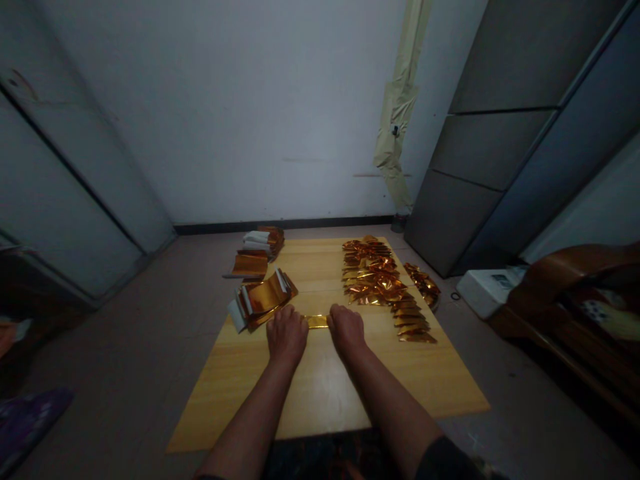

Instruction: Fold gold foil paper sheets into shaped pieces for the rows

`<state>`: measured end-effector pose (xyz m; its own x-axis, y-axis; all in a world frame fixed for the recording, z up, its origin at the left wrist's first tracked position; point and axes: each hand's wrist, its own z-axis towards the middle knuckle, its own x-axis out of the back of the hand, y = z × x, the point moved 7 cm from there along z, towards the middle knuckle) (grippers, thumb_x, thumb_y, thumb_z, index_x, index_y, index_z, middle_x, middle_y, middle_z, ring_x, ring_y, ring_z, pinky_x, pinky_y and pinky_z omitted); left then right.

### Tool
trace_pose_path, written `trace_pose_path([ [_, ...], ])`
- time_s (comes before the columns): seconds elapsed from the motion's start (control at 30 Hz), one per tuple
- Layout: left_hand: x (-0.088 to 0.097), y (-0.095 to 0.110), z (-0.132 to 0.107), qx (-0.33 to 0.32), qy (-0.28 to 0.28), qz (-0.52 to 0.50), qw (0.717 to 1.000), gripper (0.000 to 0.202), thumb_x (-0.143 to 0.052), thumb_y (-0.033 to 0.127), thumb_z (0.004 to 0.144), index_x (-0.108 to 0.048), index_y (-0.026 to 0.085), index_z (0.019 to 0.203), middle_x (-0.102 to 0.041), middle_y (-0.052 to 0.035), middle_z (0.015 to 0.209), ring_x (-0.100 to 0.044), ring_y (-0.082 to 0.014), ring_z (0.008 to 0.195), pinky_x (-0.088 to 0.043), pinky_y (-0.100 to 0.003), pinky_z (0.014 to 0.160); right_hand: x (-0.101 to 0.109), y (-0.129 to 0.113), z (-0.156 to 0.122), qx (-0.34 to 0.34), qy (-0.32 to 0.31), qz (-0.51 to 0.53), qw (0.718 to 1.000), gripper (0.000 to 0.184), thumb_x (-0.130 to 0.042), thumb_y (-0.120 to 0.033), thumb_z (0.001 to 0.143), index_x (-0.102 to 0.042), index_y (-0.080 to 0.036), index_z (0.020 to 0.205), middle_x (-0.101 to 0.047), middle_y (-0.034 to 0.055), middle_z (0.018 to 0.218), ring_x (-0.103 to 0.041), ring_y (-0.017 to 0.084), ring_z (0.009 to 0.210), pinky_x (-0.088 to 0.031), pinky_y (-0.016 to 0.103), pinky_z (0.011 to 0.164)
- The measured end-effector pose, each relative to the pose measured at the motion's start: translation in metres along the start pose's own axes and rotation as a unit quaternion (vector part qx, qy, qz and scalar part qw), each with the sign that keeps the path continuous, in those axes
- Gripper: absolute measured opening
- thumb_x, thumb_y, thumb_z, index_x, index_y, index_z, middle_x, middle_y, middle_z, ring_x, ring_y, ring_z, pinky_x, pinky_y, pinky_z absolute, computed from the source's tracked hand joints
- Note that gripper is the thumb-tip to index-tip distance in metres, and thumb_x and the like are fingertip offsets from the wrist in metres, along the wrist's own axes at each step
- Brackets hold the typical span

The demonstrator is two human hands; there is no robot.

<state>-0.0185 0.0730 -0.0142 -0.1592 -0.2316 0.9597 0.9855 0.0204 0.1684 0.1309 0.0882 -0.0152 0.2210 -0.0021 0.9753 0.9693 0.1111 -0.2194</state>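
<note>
A narrow folded strip of gold foil paper (317, 322) lies crosswise low over the wooden table (325, 387). My left hand (288, 335) is closed on its left end, and my right hand (347, 328) is closed on its right end. Only the strip's middle shows between them; the fingers hide both ends. Just beyond my left hand sits a loose stack of gold foil sheets (267, 293) with pale backs, bent and curling. To the right of my right hand, folded gold foil pieces (373, 270) lie overlapping in rows.
More foil sheets (251, 264) rest at the table's far left edge. Past the right edge, a container of folded foil pieces (423, 285) stands on the floor. A grey refrigerator (470, 167), a white box (485, 293) and a wooden seat (575, 280) are to the right. A wall (260, 120) rises behind.
</note>
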Motion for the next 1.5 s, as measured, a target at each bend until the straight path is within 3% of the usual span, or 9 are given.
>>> trace_pose_path([
  [0.43, 0.000, 0.001, 0.001, 0.011, 0.001, 0.011, 1.000, 0.027, -0.044, 0.031, 0.091, -0.067, 0.018, 0.091, -0.059, -0.0108, 0.120, -0.051, -0.0274, 0.113, -0.040, -0.040, 0.087, 0.002, -0.002, 0.001, -0.018, -0.013, -0.002, 1.000, 0.015, -0.045, -0.027, 0.097, -0.059, -0.020, 0.097, -0.068, 0.0060, 0.094, -0.063, 0.019, 0.087, -0.034, 0.028, 0.071],
  [0.63, 0.009, 0.001, -0.001, 0.045, -0.001, 0.029, 0.999, 0.023, -0.045, 0.032, 0.091, -0.062, 0.018, 0.095, -0.061, -0.0112, 0.108, -0.052, -0.0264, 0.106, -0.039, -0.037, 0.082, 0.003, -0.002, -0.001, -0.011, 0.016, -0.015, 1.000, 0.013, -0.047, -0.027, 0.096, -0.057, -0.020, 0.101, -0.063, 0.0070, 0.106, -0.060, 0.019, 0.094, -0.037, 0.027, 0.070],
  [0.73, 0.010, 0.008, 0.000, 0.001, 0.007, 0.033, 0.999, 0.020, -0.046, 0.031, 0.092, -0.061, 0.019, 0.096, -0.060, -0.0105, 0.107, -0.051, -0.0267, 0.106, -0.038, -0.038, 0.084, 0.002, -0.008, 0.000, 0.028, 0.022, -0.019, 0.999, 0.011, -0.048, -0.023, 0.095, -0.058, -0.022, 0.100, -0.061, 0.0077, 0.108, -0.058, 0.019, 0.099, -0.038, 0.026, 0.067],
  [0.83, 0.002, 0.016, 0.004, -0.067, -0.017, 0.033, 0.997, 0.020, -0.043, 0.026, 0.094, -0.061, 0.020, 0.093, -0.063, -0.0100, 0.100, -0.054, -0.0264, 0.101, -0.036, -0.039, 0.084, -0.002, -0.013, 0.002, 0.047, -0.011, -0.012, 0.999, 0.015, -0.046, -0.018, 0.093, -0.060, -0.022, 0.099, -0.064, 0.0077, 0.101, -0.060, 0.019, 0.091, -0.037, 0.026, 0.067],
  [0.97, -0.011, 0.014, 0.009, -0.078, -0.065, 0.005, 0.995, 0.020, -0.040, 0.022, 0.094, -0.060, 0.018, 0.090, -0.066, -0.0100, 0.093, -0.058, -0.0248, 0.093, -0.036, -0.037, 0.078, -0.003, -0.008, 0.006, -0.015, -0.030, 0.038, 0.999, 0.016, -0.049, -0.021, 0.090, -0.062, -0.023, 0.099, -0.066, 0.0057, 0.095, -0.062, 0.018, 0.083, -0.035, 0.027, 0.067],
  [1.2, -0.007, 0.004, 0.008, -0.063, -0.071, -0.064, 0.993, 0.009, -0.048, 0.023, 0.087, -0.057, 0.020, 0.087, -0.067, -0.0058, 0.094, -0.059, -0.0233, 0.095, -0.035, -0.036, 0.078, 0.001, -0.010, -0.003, -0.081, -0.006, 0.088, 0.993, 0.024, -0.054, -0.037, 0.083, -0.060, -0.021, 0.101, -0.064, 0.0088, 0.102, -0.060, 0.022, 0.092, -0.037, 0.029, 0.069],
  [1.5, -0.007, 0.003, 0.008, -0.044, -0.094, -0.088, 0.991, 0.008, -0.051, 0.028, 0.086, -0.056, 0.021, 0.089, -0.067, -0.0049, 0.098, -0.058, -0.0233, 0.098, -0.035, -0.036, 0.079, -0.001, -0.014, -0.001, -0.099, -0.005, 0.072, 0.993, 0.032, -0.059, -0.040, 0.079, -0.059, -0.021, 0.104, -0.063, 0.0107, 0.104, -0.060, 0.026, 0.096, -0.039, 0.031, 0.069],
])
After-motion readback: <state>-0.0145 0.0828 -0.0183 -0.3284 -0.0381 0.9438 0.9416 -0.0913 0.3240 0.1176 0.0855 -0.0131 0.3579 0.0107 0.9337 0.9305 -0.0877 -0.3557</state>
